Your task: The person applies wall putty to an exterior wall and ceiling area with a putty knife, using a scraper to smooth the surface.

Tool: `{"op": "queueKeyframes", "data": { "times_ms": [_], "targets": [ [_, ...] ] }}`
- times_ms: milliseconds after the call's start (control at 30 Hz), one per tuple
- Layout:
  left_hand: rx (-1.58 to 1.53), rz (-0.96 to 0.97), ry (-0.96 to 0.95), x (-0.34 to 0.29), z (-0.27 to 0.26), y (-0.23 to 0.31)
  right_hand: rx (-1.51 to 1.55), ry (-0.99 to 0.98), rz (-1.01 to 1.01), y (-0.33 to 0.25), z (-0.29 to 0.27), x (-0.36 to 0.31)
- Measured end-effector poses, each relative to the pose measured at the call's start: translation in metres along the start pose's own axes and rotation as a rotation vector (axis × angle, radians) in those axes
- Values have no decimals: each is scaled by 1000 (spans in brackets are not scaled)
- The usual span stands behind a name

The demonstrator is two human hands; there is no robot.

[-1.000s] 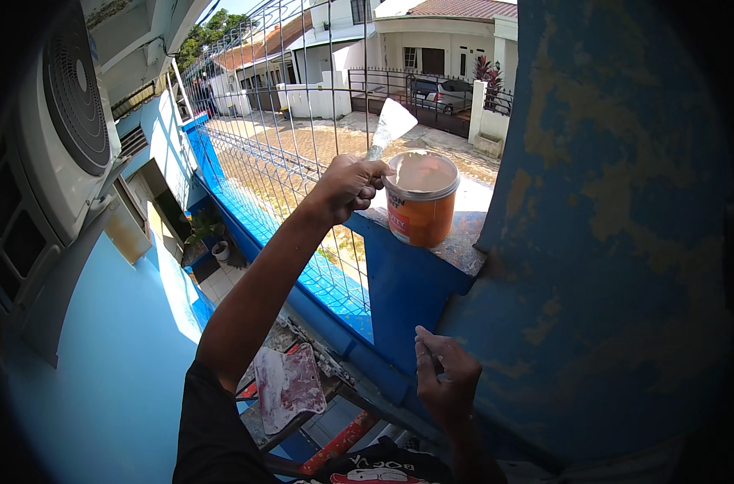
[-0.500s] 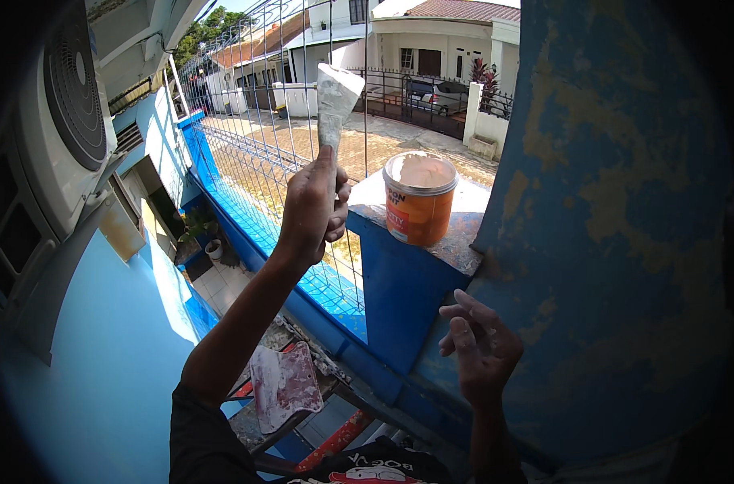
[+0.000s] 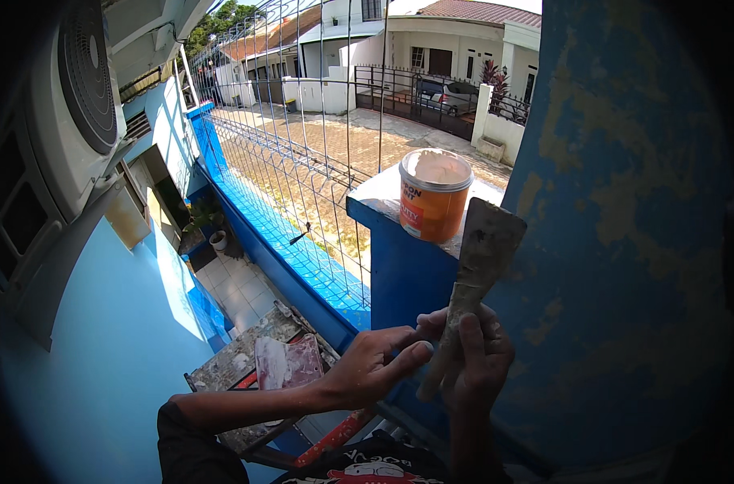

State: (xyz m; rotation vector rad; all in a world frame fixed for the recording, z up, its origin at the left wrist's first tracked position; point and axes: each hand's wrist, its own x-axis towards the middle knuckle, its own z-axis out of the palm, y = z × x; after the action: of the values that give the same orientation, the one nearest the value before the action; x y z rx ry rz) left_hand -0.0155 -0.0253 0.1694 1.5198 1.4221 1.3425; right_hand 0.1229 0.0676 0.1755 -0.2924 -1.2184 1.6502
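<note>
The scraper is out toward 4 o'clock from the middle of the view, with its wide, dirty blade pointing up near 1 o'clock and its handle down near 7. The right hand is wrapped around the handle and grips it, thumb on the near side. The left hand is just beside it, at about 8 o'clock from the blade, thumb and pointing finger apart; I cannot tell if its fingertips touch the handle. At 11 o'clock from the blade, an orange tub with pale stuff inside stands upright on a white-topped ledge. The blue wall with tan patches is at 3 o'clock. At 8 o'clock, past the left hand, a red and white smeared board lies near a red bar. The wire fence is at 10 o'clock, and a car is near 12, across the road.
</note>
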Motion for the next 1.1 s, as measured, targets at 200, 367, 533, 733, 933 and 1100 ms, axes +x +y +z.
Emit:
{"op": "queueKeyframes", "data": {
  "times_ms": [200, 367, 533, 733, 933, 1100],
  "targets": [
    [781, 162, 555, 124, -69, -22, -111, 179, -70, -40, -69, -13],
    [354, 247, 502, 191, -68, -35, -266, 219, -16, -39, -100, -41],
    [272, 385, 610, 195, -53, -29, -280, 331, -33, -46, -109, -63],
    [732, 875, 586, 147, -54, -12, -240, 202, -37, -57, -91, -74],
    [952, 976, 556, 82, -45, 18, -186, 46, 140, -76, -34, -76],
    [1043, 947, 593, 43, -50, 0, -205, -71, 142, -43, 5, -63]
  ]
}}
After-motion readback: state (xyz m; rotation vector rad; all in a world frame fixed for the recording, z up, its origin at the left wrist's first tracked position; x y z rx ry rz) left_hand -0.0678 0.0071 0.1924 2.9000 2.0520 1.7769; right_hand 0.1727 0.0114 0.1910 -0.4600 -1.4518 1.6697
